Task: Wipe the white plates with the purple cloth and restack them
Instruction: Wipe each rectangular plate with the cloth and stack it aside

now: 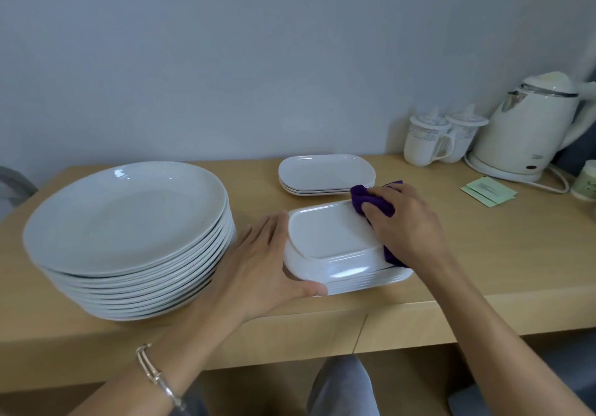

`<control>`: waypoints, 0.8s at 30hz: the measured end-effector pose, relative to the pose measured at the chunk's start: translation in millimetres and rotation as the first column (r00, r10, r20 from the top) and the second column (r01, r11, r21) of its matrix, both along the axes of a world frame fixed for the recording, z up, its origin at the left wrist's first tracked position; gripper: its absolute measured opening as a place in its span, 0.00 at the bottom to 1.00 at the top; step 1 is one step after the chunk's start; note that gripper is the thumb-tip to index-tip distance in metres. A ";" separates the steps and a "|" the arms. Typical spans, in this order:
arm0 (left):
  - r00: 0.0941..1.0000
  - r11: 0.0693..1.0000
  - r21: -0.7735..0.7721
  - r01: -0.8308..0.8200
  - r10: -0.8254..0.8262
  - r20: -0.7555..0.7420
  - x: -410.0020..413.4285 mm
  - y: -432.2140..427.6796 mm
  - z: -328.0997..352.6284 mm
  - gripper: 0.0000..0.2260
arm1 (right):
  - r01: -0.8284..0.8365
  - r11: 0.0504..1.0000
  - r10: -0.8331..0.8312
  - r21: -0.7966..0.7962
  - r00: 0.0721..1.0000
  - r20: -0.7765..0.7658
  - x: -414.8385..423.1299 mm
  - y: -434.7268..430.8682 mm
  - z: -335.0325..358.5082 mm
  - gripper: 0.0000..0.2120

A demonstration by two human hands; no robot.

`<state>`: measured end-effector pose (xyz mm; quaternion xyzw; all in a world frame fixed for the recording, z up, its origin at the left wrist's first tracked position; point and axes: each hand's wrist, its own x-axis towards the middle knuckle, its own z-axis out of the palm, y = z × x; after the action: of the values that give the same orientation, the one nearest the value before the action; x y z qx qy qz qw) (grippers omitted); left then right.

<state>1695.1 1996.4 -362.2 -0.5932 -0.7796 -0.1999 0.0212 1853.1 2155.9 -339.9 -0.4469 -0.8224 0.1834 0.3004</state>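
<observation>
The inverted rectangular plate (332,238) lies just right of the round plate stack (129,222). The left hand (258,262) grips its left end. The right hand (409,225) clutches the purple cloth (361,198) against its right end.

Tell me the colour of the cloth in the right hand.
The cloth is purple, clearest in the head view.
</observation>
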 end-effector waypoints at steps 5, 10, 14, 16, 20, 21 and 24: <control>0.972 0.998 0.059 0.012 0.002 -0.235 0.9 -6.5 -9.2 0.44 | -0.053 0.998 0.049 -0.023 0.989 -0.139 5.2 1.3 4.5 0.13; 0.894 0.978 0.168 0.126 -0.038 -0.447 -5.5 -9.4 -15.8 0.30 | -0.047 0.999 0.040 -0.019 0.959 -0.280 16.5 1.3 13.8 0.10; 0.900 0.965 0.256 0.049 0.069 -0.430 -9.6 -3.8 3.8 0.18 | 0.043 0.998 -0.015 0.045 0.868 -0.496 29.2 -2.0 39.4 0.11; 0.922 0.950 0.311 -0.039 0.154 -0.354 -12.0 4.7 13.6 0.19 | 0.074 0.994 -0.018 0.075 0.819 -0.574 34.1 -5.7 52.9 0.12; 0.980 0.922 0.350 -0.168 0.196 -0.045 -11.1 22.4 25.2 0.23 | 0.035 0.991 0.043 0.126 0.824 -0.565 32.5 -15.8 59.2 0.11; 0.978 0.930 0.301 -0.210 0.204 0.051 -10.2 27.7 27.3 0.21 | 0.012 0.992 0.059 0.127 0.839 -0.541 29.5 -18.1 56.1 0.10; 0.946 0.920 0.254 -0.299 0.250 0.208 -16.0 40.5 24.2 0.17 | -0.085 0.991 0.123 0.107 0.895 -0.429 15.6 -21.2 40.0 0.10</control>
<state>1679.1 2036.9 -338.0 -0.4490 -0.8177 -0.3541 0.0665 1868.7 2134.6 -299.9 -0.3369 -0.7645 0.2591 0.4847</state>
